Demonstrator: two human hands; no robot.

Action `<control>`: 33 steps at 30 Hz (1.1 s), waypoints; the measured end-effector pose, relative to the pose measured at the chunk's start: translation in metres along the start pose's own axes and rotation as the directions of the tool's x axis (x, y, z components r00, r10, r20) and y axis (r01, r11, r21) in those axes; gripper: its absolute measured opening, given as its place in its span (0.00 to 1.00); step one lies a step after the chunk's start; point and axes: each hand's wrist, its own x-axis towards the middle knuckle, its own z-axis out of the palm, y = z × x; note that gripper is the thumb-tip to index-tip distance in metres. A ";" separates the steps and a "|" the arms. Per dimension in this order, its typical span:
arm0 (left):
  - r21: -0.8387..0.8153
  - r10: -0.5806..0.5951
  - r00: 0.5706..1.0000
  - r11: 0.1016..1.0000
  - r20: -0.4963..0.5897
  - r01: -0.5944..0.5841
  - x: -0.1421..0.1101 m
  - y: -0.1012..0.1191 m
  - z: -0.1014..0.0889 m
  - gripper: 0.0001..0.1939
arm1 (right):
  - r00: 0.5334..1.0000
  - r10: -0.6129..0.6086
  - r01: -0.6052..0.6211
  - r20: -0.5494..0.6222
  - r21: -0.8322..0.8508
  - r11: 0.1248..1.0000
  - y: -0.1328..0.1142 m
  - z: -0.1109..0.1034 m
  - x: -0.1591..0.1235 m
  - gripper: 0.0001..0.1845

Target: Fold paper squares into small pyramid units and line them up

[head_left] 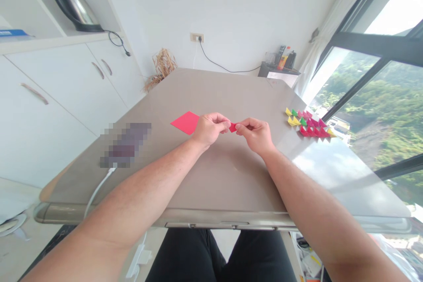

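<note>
A small folded piece of red paper (233,128) is pinched between my two hands, above the middle of the table. My left hand (210,130) grips its left end with thumb and fingers. At the right end, my right hand (256,134) pinches it the same way. Most of the paper is covered by the fingertips, so its exact folded shape is hard to make out. A flat red paper sheet (185,122) lies on the table just left of my left hand, partly hidden behind it.
Rows of small folded paper boats (310,125) in yellow, green, pink and red stand at the table's right side. A blurred-out dark device (125,145) with a white cable (99,187) lies at the left. The table's (228,185) front edge is by my legs.
</note>
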 end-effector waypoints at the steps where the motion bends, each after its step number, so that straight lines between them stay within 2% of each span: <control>1: -0.003 -0.004 1.000 1.000 0.018 0.004 0.000 0.000 0.000 0.08 | 1.000 0.007 -0.007 -0.006 0.008 1.000 0.001 0.000 0.000 0.10; 4: 0.004 -0.003 0.999 1.000 0.047 0.003 0.001 0.001 -0.001 0.08 | 0.999 0.041 -0.040 -0.014 0.041 0.998 0.002 -0.002 0.001 0.11; 10: 0.062 -0.006 1.000 0.998 -0.012 0.007 -0.001 0.004 0.000 0.10 | 0.996 0.084 -0.082 -0.027 0.060 0.995 -0.001 0.000 0.000 0.11; 14: 0.041 -0.052 0.994 0.998 0.096 0.048 -0.003 0.003 0.001 0.12 | 0.993 0.078 -0.070 -0.091 0.090 0.994 0.000 0.003 0.001 0.12; 16: 0.056 -0.046 0.991 0.998 0.123 0.040 -0.002 0.000 0.001 0.09 | 0.994 0.080 -0.075 -0.074 0.076 0.994 0.000 0.002 0.002 0.13; 20: 0.076 -0.016 0.998 0.997 0.053 0.012 0.000 -0.006 0.000 0.12 | 0.994 0.108 -0.108 -0.022 -0.003 0.994 -0.001 0.001 0.001 0.14; 23: 0.092 -0.012 0.999 0.996 0.042 0.008 0.002 -0.008 0.000 0.11 | 0.994 0.104 -0.105 -0.013 -0.026 0.994 -0.002 0.000 0.000 0.15; 28: 0.135 0.025 0.998 0.990 0.057 -0.032 0.002 -0.009 0.000 0.07 | 0.999 0.040 -0.040 0.007 0.070 0.997 -0.001 -0.001 0.001 0.18; 33: 0.214 0.047 0.993 0.974 0.109 -0.070 0.003 -0.013 -0.001 0.11 | 0.997 0.068 -0.071 0.033 0.100 0.992 0.001 0.002 0.002 0.11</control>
